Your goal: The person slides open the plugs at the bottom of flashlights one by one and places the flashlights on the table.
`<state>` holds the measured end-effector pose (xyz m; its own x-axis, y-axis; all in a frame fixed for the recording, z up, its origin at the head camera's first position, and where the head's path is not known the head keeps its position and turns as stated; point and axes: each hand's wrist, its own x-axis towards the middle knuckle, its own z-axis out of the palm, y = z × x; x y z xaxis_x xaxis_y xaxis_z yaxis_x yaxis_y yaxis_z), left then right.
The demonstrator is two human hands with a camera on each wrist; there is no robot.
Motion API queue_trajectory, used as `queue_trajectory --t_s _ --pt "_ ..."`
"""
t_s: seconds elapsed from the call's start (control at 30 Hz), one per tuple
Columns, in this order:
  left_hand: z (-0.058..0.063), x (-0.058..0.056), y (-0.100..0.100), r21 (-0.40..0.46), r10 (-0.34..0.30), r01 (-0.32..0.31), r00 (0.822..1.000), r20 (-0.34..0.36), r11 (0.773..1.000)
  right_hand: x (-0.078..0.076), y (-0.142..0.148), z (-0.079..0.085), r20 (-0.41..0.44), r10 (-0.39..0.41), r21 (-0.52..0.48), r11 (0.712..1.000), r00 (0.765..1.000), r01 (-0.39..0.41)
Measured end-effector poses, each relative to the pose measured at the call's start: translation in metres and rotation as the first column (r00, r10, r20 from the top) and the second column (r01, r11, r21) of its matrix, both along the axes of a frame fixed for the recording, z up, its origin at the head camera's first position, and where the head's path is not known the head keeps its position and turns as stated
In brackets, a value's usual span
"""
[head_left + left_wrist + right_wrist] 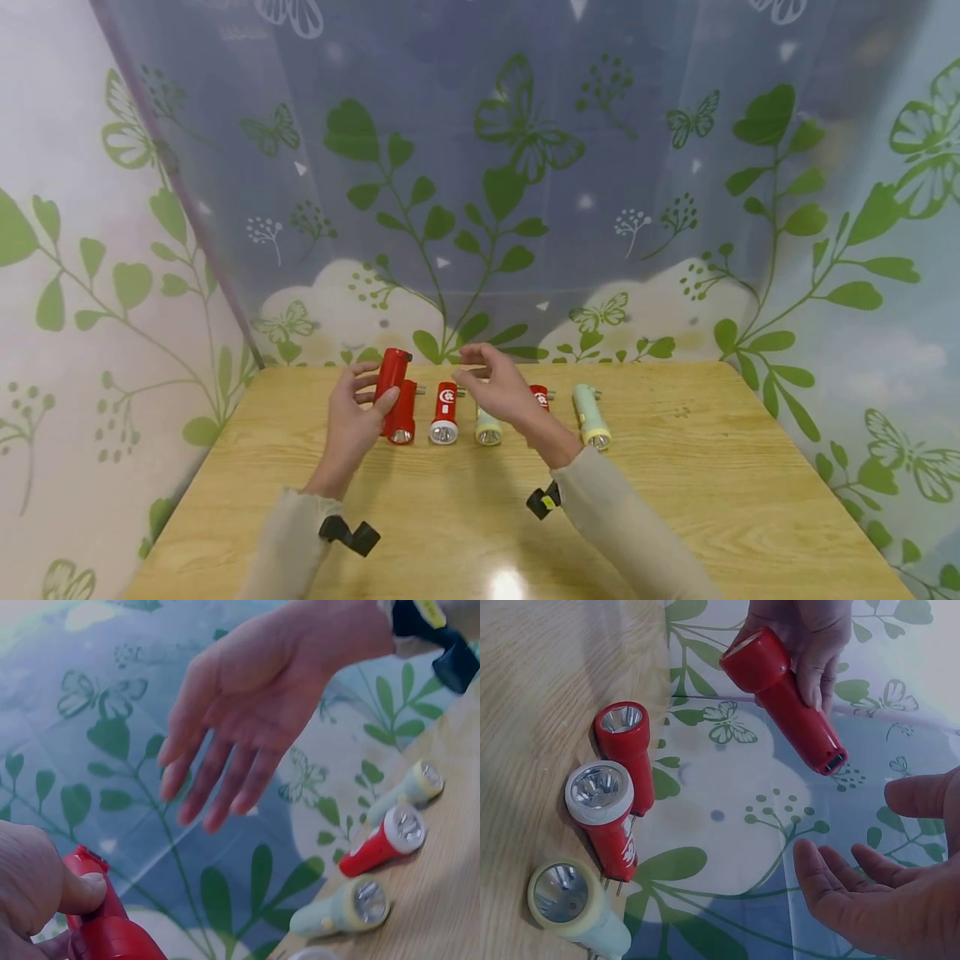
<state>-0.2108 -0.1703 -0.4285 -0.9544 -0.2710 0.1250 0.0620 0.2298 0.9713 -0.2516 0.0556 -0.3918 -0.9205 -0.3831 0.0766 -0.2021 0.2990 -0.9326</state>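
Observation:
My left hand (351, 421) grips a red flashlight (391, 372) above the table, thumb along its body. In the right wrist view this held flashlight (791, 705) is tilted, its wide lamp head up at the left and its tail pointing down right. Free of any object, my right hand (501, 392) is held over the row with its fingers spread; the left wrist view shows its palm (259, 712). Behind the held flashlight lies another all-red flashlight (404, 410). Beside that is a red flashlight with a white rim (444, 412).
Farther right along the row lie a pale green flashlight (488, 429), a red one (539, 396) partly behind my right hand, and another pale green one (590, 417). They rest on a wooden table (450, 517), near its far edge. A leaf-and-butterfly patterned curtain (465, 275) stands behind.

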Motion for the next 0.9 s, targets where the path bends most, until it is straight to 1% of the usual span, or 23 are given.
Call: queue_trajectory --t_s 0.17,0.27,0.33,0.5,0.6,0.7,0.9 --pt "0.007 0.010 0.014 -0.002 0.013 -0.013 0.999 -0.050 1.000 0.002 -0.009 0.006 -0.083 0.052 0.040 0.998 0.995 -0.048" --pt "0.010 0.014 0.020 -0.017 0.019 -0.020 0.996 -0.086 1.000 0.004 -0.013 0.011 -0.130 0.070 0.046 0.997 0.989 -0.065" --pt "0.011 0.018 0.024 -0.022 0.015 -0.017 0.995 -0.099 1.000 0.005 -0.015 0.015 -0.146 0.085 0.048 0.996 0.986 -0.079" --pt "0.013 0.024 0.031 0.013 0.000 0.002 0.992 -0.127 1.000 0.007 -0.017 0.022 -0.165 0.126 0.046 0.992 0.978 -0.120" --pt "0.013 0.025 0.035 0.029 -0.012 0.016 0.990 -0.139 0.999 0.008 -0.018 0.025 -0.176 0.139 0.045 0.990 0.974 -0.133" --pt "0.013 0.027 0.038 0.029 -0.024 0.028 0.990 -0.137 0.999 0.009 -0.019 0.028 -0.193 0.146 0.058 0.989 0.970 -0.138" --pt "0.009 0.032 0.041 0.020 -0.020 0.023 0.991 -0.131 1.000 0.013 -0.020 0.029 -0.198 0.157 0.068 0.987 0.968 -0.146"
